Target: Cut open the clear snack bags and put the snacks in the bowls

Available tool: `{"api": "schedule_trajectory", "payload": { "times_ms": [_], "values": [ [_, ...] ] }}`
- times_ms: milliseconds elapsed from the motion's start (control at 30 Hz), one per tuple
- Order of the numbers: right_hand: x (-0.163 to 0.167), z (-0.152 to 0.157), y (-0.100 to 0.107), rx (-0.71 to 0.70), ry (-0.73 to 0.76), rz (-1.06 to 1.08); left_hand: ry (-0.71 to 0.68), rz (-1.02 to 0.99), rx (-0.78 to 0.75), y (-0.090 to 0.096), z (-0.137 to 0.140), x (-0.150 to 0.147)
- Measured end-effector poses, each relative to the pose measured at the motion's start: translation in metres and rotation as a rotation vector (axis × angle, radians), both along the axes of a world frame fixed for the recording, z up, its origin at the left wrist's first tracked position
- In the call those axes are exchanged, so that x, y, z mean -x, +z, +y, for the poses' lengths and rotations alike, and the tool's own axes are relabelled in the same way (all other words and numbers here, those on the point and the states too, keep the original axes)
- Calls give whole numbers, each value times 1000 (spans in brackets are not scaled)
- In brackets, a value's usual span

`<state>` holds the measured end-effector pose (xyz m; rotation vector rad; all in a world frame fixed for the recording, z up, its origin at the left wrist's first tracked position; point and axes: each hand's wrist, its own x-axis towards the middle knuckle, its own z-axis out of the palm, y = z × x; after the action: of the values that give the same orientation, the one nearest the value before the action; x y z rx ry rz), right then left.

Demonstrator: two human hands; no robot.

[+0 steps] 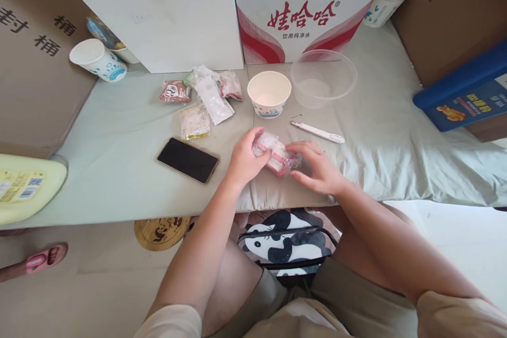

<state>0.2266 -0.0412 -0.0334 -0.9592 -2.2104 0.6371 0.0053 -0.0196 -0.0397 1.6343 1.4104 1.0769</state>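
My left hand is closed around the left end of a small clear-plastic packet with red and pink bands. Beside the packet's crinkled right end is my right hand, thumb and fingers apart; I cannot tell if its fingertips touch the wrap. Just beyond stands a white paper bowl with blue print, open side up. A clear plastic tub is to its right. The white cutter-like tool lies on the cloth beyond my right hand.
A black phone lies left of my hands. Several small packets are heaped behind it. White cartons line the back. A paper cup tilts at left, a blue box stands right, and a yellow bottle lies at front left.
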Motion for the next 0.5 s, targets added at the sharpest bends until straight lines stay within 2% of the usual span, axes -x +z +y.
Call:
{"api": "schedule_trajectory", "payload": {
  "times_ms": [67,133,200,300,367,400,500],
  "values": [
    [3,0,-3,-15,30,-38,45,85,-5,1,0,3],
    [1,3,-5,-36,-13,-77,118,101,17,2,1,7],
    [-6,7,-5,-46,-170,-101,218,37,33,3,4,12],
    [-16,12,-2,-56,-536,-83,341,-96,-2,4,8,18],
    [-19,12,0,-64,-650,-48,367,-126,-57,6,9,19],
    [-19,11,1,-65,-623,-40,360,-117,-85,8,8,19],
    [-11,7,-3,-69,-416,-119,253,-16,-148,12,5,15]
  ]
}}
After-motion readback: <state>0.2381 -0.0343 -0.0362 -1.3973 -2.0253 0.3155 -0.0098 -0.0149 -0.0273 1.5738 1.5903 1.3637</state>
